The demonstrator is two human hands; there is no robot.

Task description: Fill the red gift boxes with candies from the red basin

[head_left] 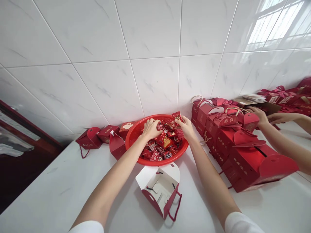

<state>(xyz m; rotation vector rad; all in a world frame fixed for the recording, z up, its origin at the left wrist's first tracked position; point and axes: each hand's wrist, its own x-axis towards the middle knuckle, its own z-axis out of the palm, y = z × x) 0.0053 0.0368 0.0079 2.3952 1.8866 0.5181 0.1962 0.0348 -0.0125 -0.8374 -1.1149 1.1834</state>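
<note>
In the head view, a red packet (176,115) is pinched by the right hand (186,127) over the red basket (159,162), mid-frame. The left hand (151,129) is curled over the sweets (167,142); its grip cannot be told. Sweets are apparently being picked out; next, a lift towards the open box (161,187), lower centre, seems called for.
</note>
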